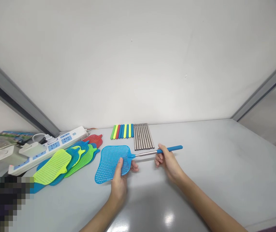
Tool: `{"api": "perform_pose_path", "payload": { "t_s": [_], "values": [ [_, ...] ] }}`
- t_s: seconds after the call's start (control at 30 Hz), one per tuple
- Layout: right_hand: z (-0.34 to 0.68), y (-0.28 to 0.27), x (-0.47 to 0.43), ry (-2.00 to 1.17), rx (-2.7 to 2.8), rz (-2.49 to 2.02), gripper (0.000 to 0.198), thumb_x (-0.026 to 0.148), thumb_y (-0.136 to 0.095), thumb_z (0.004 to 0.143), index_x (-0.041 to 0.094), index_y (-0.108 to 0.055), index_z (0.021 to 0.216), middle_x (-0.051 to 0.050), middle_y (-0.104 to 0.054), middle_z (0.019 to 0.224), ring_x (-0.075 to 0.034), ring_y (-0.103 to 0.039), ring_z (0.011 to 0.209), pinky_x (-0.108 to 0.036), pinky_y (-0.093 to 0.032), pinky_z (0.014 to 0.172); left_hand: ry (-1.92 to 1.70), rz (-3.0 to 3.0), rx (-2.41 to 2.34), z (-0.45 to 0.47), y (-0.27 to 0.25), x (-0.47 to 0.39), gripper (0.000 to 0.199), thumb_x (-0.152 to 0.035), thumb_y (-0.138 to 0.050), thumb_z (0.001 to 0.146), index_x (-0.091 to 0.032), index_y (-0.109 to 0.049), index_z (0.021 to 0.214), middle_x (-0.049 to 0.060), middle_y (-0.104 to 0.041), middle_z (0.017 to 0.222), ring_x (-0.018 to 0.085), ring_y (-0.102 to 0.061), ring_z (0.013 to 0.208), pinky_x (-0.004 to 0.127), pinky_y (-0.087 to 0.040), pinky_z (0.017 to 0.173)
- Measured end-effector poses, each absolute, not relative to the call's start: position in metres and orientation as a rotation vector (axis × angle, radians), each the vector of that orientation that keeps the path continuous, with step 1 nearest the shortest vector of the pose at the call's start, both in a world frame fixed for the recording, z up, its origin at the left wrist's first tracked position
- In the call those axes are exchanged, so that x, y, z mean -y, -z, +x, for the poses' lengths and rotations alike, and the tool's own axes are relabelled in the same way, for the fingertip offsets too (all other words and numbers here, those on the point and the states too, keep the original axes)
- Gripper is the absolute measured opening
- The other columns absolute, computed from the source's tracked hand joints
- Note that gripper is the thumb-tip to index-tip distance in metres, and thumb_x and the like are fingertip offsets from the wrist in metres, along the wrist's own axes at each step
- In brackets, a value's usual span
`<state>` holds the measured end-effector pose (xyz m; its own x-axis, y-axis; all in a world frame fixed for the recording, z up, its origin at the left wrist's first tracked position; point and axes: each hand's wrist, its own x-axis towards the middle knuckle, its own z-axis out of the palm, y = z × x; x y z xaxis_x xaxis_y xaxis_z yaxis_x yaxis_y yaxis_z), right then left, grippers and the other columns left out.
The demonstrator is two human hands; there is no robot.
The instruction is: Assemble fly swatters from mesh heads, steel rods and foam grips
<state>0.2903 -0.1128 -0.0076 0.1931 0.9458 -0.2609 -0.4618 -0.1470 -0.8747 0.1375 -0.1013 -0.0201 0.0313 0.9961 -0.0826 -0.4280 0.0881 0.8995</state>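
Note:
A blue fly swatter (109, 161) with a perforated head, a metal rod and a blue grip is held level above the table. My left hand (119, 180) pinches the lower right of its head, thumb on top and fingers underneath. Around the near end of the blue grip (175, 148), where it meets the rod, my right hand (166, 161) is closed. Behind the swatter lies a row of bare metal rods (142, 137), side by side. Left of these is a row of green, yellow, red and blue grips (122, 131).
Loose swatter heads in yellow, blue, green and red (53, 167) overlap in a pile at the left. Beyond them a white power strip (58, 145) runs diagonally with plugs in it. A white wall (138, 64) rises behind the grey table (224, 161).

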Motion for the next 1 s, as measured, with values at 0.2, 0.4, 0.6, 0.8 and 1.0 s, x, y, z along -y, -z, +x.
{"api": "perform_pose_path", "payload": {
  "t_s": [0.2,0.4,0.6,0.8,1.0],
  "values": [
    [0.2882,0.0056,0.1123,-1.320,0.704,-1.111,0.042,0.049,-0.045,0.072,0.018,-0.032,0.047,0.006,-0.027,0.043,-0.007,-0.035,0.038,-0.023,-0.031,0.044,-1.328,0.809,-0.901,0.1370,0.0180,0.1001,0.028,-0.034,-0.044,0.074,-0.014,-0.059,0.064,0.002,-0.058,0.052,0.015,-0.052,0.050,0.028,-0.042,0.059],
    [0.2902,0.0037,0.1129,-1.497,0.774,-0.974,0.040,0.048,-0.048,0.071,0.018,-0.032,0.050,0.006,-0.028,0.046,-0.008,-0.036,0.043,-0.022,-0.030,0.043,-1.438,0.661,-0.880,0.1366,0.0203,0.1018,0.020,-0.032,-0.049,0.071,-0.014,-0.055,0.064,0.002,-0.059,0.056,0.014,-0.051,0.047,0.029,-0.042,0.053],
    [0.2924,0.0036,0.1148,-1.622,0.819,-0.907,0.034,0.044,-0.050,0.072,0.018,-0.035,0.056,0.005,-0.032,0.051,-0.009,-0.038,0.048,-0.021,-0.032,0.044,-1.450,0.572,-0.893,0.1351,0.0232,0.1027,0.019,-0.031,-0.050,0.070,-0.014,-0.054,0.061,0.001,-0.056,0.054,0.014,-0.051,0.048,0.028,-0.042,0.052],
    [0.2937,0.0075,0.1127,-1.567,0.771,-0.935,0.036,0.047,-0.051,0.070,0.018,-0.034,0.055,0.006,-0.030,0.050,-0.008,-0.038,0.045,-0.022,-0.033,0.045,-1.354,0.630,-0.902,0.1367,0.0193,0.1026,0.024,-0.034,-0.049,0.070,-0.013,-0.055,0.062,0.003,-0.060,0.059,0.013,-0.050,0.044,0.028,-0.041,0.047],
    [0.2871,0.0099,0.1115,-1.536,0.744,-1.033,0.043,0.055,-0.043,0.070,0.017,-0.036,0.050,0.005,-0.031,0.046,-0.008,-0.037,0.040,-0.022,-0.032,0.043,-1.341,0.705,-0.907,0.1372,0.0174,0.1008,0.023,-0.033,-0.049,0.071,-0.013,-0.058,0.063,0.002,-0.060,0.060,0.012,-0.049,0.045,0.026,-0.041,0.049]
  ]
}}
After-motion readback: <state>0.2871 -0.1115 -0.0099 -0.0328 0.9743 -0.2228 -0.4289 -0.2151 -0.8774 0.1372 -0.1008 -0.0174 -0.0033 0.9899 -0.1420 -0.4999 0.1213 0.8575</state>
